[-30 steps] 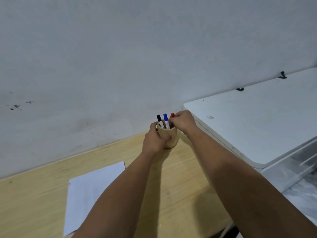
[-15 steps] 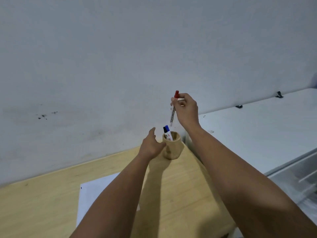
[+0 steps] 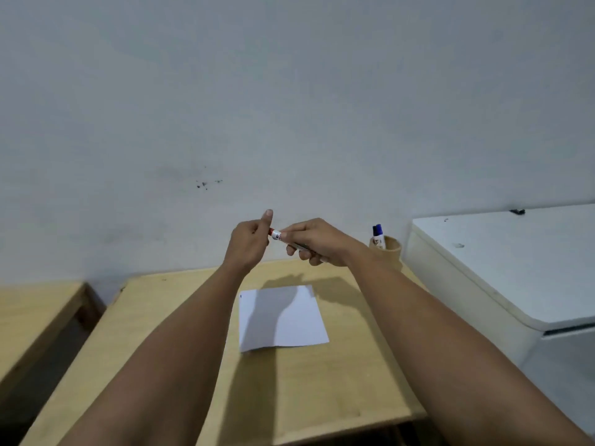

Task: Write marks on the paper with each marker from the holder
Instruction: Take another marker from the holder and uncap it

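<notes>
Both hands hold the red marker [image 3: 276,235] in the air above the white paper [image 3: 283,320]. My right hand [image 3: 317,241] grips the marker's barrel. My left hand [image 3: 249,241] is closed around its red cap end, thumb raised. The paper lies flat on the wooden table [image 3: 289,397] below the hands and carries no visible marks apart from a tiny dot at its far left corner. The wooden holder [image 3: 388,249] stands at the table's far right, behind my right forearm, with a blue marker [image 3: 379,234] and a black one in it.
A white cabinet [image 3: 515,278] rises right of the table, close to the holder. A second wooden table [image 3: 29,313] stands on the left across a narrow gap. A grey wall runs just behind everything.
My right hand carried the red marker from above the holder leftward over the paper. My left hand left the holder and closed on the marker's cap end. The camera view shifted left and down.
</notes>
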Demonstrator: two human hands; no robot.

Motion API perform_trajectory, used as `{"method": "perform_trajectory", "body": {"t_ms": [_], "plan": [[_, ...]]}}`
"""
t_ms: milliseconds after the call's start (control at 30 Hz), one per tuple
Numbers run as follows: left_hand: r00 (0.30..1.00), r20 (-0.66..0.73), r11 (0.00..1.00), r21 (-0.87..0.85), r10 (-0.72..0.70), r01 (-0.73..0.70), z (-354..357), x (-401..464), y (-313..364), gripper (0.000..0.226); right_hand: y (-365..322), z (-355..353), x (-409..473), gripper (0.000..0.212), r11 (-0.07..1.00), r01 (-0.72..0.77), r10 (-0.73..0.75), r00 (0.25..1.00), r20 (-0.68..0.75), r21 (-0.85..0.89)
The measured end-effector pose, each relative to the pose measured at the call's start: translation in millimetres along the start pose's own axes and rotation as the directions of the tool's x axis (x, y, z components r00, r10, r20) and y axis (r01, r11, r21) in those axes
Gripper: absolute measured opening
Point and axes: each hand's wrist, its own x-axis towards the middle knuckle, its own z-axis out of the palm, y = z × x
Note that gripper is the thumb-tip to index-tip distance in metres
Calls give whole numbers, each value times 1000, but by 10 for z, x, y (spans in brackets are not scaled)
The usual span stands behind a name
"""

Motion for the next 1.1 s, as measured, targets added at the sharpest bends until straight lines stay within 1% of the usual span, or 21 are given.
{"method": "perform_trajectory", "body": {"t_ms": [67, 100, 133, 200, 233, 267, 300, 333, 400, 433, 500, 533, 567, 600, 700, 800, 900, 933, 1000, 1067, 1100], "plan": [[1000, -16, 1000, 22, -18, 18, -221, -24, -168, 62, -33, 273, 88, 30, 1000, 20, -19, 999, 40, -15], [999, -39, 999, 38, -35, 37, -330, -36, -248, 60, -31, 411, 135, 28, 995, 77, -75, 997, 29, -62], [996, -75, 997, 47, -54, 57, -444, -42, -334, 60, -19, 543, 175, 26, 974, 165, -167, 986, 3, -158], [979, -181, 992, 69, -91, 105, -698, -41, -532, 64, 66, 756, 260, 25, 853, 325, -368, 929, -29, -408], [967, -233, 985, 118, -99, 129, -829, -41, -654, 66, 121, 816, 298, 25, 809, 353, -416, 909, -33, -469], [960, -263, 970, 197, -90, 145, -948, -51, -793, 66, 184, 847, 350, 24, 804, 356, -431, 901, -53, -477], [963, -262, 942, 302, -68, 149, -1040, -66, -953, 64, 243, 858, 404, 21, 825, 336, -417, 904, -88, -454], [971, -234, 898, 417, -41, 138, -1098, -87, -1112, 58, 284, 866, 454, 20, 869, 299, -376, 917, -134, -394], [992, -128, 767, 635, -11, 90, -1115, -141, -1403, 48, 326, 899, 549, 20, 966, 203, -237, 943, -232, -161], [998, -62, 693, 719, -3, 47, -1084, -165, -1534, 46, 335, 917, 581, 22, 987, 158, -157, 951, -265, -20], [999, 52, 579, 815, 1, -42, -990, -222, -1731, 42, 349, 943, 608, 31, 963, 81, -8, 961, -275, 256], [997, 83, 551, 832, 0, -70, -944, -260, -1796, 40, 362, 947, 618, 35, 925, 63, 41, 964, -263, 375], [995, 104, 536, 840, -2, -86, -900, -295, -1860, 38, 384, 941, 623, 37, 888, 57, 68, 965, -253, 457], [993, 114, 528, 844, -2, -96, -858, -328, -1917, 37, 421, 933, 641, 36, 865, 63, 77, 964, -255, 497], [993, 120, 505, 857, -2, -102, -779, -366, -2041, 37, 536, 929, 673, 28, 877, 84, 75, 948, -309, 472], [993, 113, 515, 853, -19, -87, -790, -337, -2067, 42, 611, 948, 660, 12, 898, 101, 73, 926, -369, 429], [993, 96, 556, 830, -67, -42, -829, -370, -2040, 50, 620, 977, 633, 31, 910, 122, 72, 894, -442, 396], [997, 70, 573, 819, -28, -41, -839, -409, -2005, 52, 617, 988, 623, 35, 913, 129, 68, 886, -459, 386], [988, 45, 583, 803, 147, -123, -839, -521, -1916, 52, 620, 1013, 600, 31, 914, 142, 61, 877, -476, 381], [948, 87, 606, 750, 306, -265, -793, -640, -1777, 51, 623, 1028, 575, 22, 918, 151, 45, 879, -475, 366], [934, 129, 622, 714, 334, -321, -752, -701, -1696, 50, 622, 1036, 567, 19, 921, 154, 36, 881, -471, 358]]}}
